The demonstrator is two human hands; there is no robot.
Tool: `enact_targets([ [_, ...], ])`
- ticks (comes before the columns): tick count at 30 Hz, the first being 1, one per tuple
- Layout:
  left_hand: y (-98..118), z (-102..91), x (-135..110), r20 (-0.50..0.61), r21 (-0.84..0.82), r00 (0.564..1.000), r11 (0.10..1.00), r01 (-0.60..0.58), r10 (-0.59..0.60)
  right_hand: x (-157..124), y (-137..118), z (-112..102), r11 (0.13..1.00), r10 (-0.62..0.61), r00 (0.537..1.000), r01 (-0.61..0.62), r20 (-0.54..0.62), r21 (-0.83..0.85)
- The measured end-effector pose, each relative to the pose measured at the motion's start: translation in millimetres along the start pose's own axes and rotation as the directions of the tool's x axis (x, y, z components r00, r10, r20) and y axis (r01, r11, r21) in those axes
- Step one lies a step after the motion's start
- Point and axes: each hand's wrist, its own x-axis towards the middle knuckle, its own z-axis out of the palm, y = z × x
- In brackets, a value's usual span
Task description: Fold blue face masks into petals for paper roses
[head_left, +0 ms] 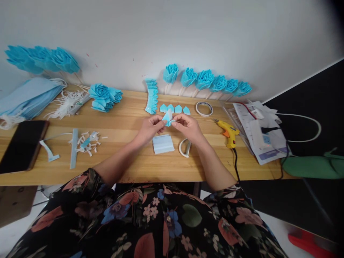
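Note:
Between my two hands is a small light blue fabric petal [168, 116], with a paler upper edge. My left hand [153, 126] pinches its left side, and my right hand [187, 126] pinches the lower right corner. Just beyond my fingers lies a row of several blue petals [177, 109]. To their left stands an overlapping strip of blue petals [152, 96]. Below my hands rests a folded piece of blue mask fabric [163, 144]. Scissors [184, 147] with a white handle lie under my right wrist, partly hidden.
Blue fabric flowers [204, 79] on sticks lean along the wall. A tape roll [204, 108] and a yellow glue gun [228, 132] with its cord are on the right, near a power strip [262, 134]. Leftward are face masks [32, 96], scraps [90, 141] and a phone [23, 145].

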Motion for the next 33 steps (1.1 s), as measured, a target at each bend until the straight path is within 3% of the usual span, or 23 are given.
enact_targets([
  [8,-1.7,-0.5,-0.1,-0.025,-0.008,1.000,1.000,0.016,-0.016,0.3,-0.8,-0.9,1.000,0.017,0.999,-0.018,0.028,0.013],
  [13,1.5,-1.5,1.6,0.002,-0.172,0.991,0.976,0.133,-0.134,-2.6,-14.2,-9.2,0.980,-0.135,0.975,0.157,0.178,-0.118],
  [17,3.4,-1.7,1.2,0.043,-0.253,0.978,0.945,0.209,-0.205,-3.9,-20.6,-10.3,0.918,-0.242,0.960,0.273,0.139,-0.288],
  [21,3.5,-1.0,0.1,0.066,-0.247,0.975,0.944,0.221,-0.211,-3.9,-19.4,-6.2,0.904,-0.258,0.961,0.278,0.102,-0.324],
  [26,1.6,-0.9,0.4,0.066,-0.184,0.984,0.967,0.177,-0.167,-2.9,-14.9,-3.4,0.930,-0.239,0.967,0.253,0.085,-0.266],
  [33,-2.9,-0.7,1.2,0.033,-0.052,0.999,0.999,0.003,-0.001,-1.3,-7.5,-1.9,0.974,-0.154,0.985,0.165,0.082,-0.155],
])
